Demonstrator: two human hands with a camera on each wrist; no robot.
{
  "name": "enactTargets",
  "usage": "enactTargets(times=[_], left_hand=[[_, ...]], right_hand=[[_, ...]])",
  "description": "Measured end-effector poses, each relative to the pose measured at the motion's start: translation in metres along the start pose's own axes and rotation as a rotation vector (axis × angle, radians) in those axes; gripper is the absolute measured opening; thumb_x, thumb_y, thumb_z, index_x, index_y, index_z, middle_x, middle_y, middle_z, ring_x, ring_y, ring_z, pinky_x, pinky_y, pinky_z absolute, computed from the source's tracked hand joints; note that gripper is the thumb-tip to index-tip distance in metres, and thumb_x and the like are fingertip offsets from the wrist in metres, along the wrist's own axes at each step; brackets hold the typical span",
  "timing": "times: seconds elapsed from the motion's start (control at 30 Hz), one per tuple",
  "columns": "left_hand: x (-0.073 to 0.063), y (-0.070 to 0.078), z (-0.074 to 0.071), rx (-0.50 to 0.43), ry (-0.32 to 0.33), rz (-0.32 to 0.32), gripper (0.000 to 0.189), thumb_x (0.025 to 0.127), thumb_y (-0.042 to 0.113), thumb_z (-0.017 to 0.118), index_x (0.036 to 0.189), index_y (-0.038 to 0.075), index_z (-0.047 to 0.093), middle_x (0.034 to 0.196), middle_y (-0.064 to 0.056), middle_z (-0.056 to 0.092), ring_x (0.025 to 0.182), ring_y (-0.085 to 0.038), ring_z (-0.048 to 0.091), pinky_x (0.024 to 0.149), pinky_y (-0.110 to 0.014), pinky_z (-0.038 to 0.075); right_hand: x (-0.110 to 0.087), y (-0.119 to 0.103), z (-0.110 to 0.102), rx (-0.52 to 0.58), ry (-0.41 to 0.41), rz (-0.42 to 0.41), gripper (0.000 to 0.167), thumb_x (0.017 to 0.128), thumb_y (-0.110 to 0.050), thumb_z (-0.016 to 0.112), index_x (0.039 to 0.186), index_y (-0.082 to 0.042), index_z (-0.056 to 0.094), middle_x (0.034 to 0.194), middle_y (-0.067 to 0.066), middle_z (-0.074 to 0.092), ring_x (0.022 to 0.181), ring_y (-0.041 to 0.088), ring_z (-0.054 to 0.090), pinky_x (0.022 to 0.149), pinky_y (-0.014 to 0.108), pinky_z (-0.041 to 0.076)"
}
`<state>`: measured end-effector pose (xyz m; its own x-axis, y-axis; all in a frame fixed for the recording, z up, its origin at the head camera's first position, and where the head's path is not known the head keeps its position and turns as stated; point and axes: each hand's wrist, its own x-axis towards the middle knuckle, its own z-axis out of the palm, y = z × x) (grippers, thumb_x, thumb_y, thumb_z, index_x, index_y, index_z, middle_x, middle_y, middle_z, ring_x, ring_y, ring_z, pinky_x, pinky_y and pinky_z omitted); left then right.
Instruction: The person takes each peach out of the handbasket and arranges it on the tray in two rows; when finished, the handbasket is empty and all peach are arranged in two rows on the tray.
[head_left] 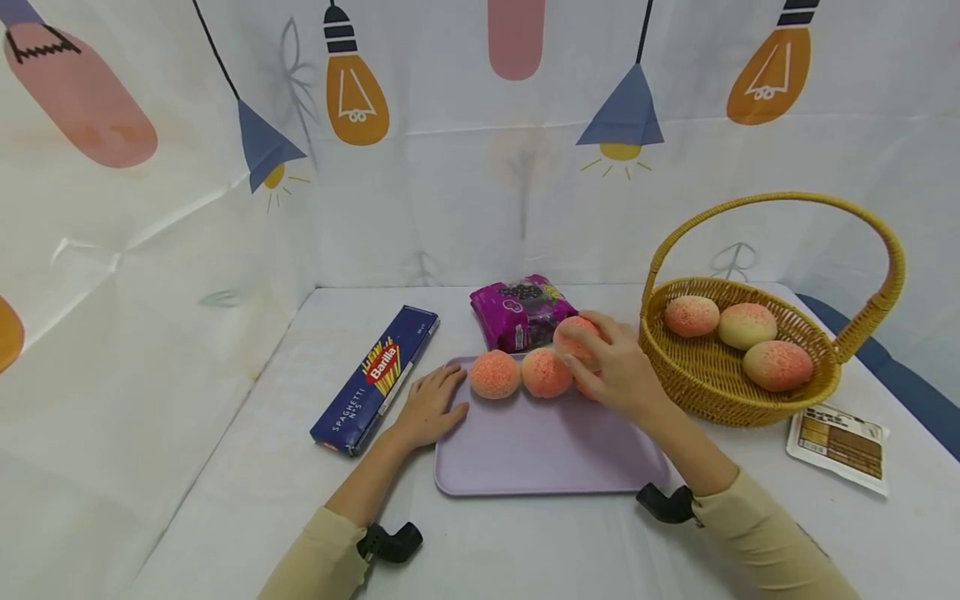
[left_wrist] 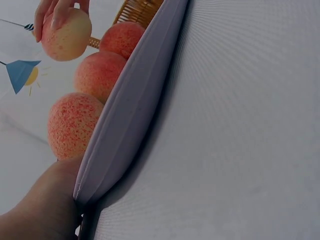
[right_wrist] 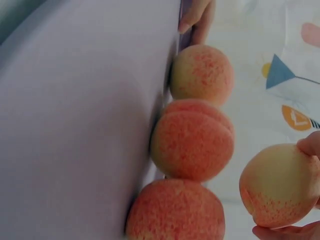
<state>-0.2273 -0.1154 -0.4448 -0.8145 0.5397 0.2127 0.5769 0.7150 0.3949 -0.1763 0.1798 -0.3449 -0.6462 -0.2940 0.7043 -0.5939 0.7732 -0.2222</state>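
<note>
A lilac tray [head_left: 540,458] lies on the table with three pinkish-orange peaches in a row along its far side: the left peach [head_left: 494,374], the middle peach [head_left: 546,372] and the right peach [right_wrist: 177,212], which is mostly covered by a hand in the head view. Above the row, my right hand [head_left: 626,371] holds another peach [head_left: 574,335] between thumb and fingers; the right wrist view shows its pale side, raised off the others. At the tray's left rim rests my left hand [head_left: 431,407], fingers extended, close to the left peach.
Right of the tray stands a wicker basket [head_left: 686,387] with a tall handle and three peaches inside. A flat brown-and-white packet [head_left: 840,448] lies before it. Behind the tray is a purple bag [head_left: 517,312]; on the left, a blue spaghetti box [head_left: 375,379].
</note>
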Motion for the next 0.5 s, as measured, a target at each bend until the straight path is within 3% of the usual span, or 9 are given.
enactTargets(times=[0.13, 0.3, 0.5], left_hand=[[0.000, 0.000, -0.001, -0.001, -0.009, 0.002, 0.057, 0.089, 0.032, 0.050, 0.137, 0.004, 0.039, 0.144, -0.012, 0.033, 0.133, -0.031, 0.025, 0.105, -0.050, 0.017], [0.002, -0.001, 0.000, -0.002, -0.002, -0.005, 0.057, 0.088, 0.031, 0.051, 0.137, 0.005, 0.039, 0.144, -0.012, 0.033, 0.132, -0.031, 0.027, 0.104, -0.050, 0.017], [0.002, -0.004, 0.002, -0.017, 0.002, -0.016, 0.054, 0.089, 0.028, 0.051, 0.137, 0.006, 0.040, 0.144, -0.012, 0.033, 0.131, -0.031, 0.028, 0.104, -0.050, 0.017]], right_hand=[[0.000, -0.007, 0.006, 0.031, -0.011, 0.002, 0.037, 0.074, -0.017, 0.075, 0.109, -0.014, 0.062, 0.118, 0.019, 0.053, 0.097, 0.041, 0.050, 0.074, 0.051, 0.047], [0.001, -0.014, 0.014, 0.021, -0.019, -0.051, 0.035, 0.074, -0.018, 0.074, 0.107, -0.015, 0.063, 0.116, 0.016, 0.055, 0.092, 0.038, 0.053, 0.072, 0.049, 0.047], [0.001, -0.025, 0.020, 0.000, -0.036, -0.082, 0.037, 0.074, -0.023, 0.074, 0.108, -0.017, 0.063, 0.117, 0.015, 0.056, 0.100, 0.033, 0.053, 0.073, 0.046, 0.049]])
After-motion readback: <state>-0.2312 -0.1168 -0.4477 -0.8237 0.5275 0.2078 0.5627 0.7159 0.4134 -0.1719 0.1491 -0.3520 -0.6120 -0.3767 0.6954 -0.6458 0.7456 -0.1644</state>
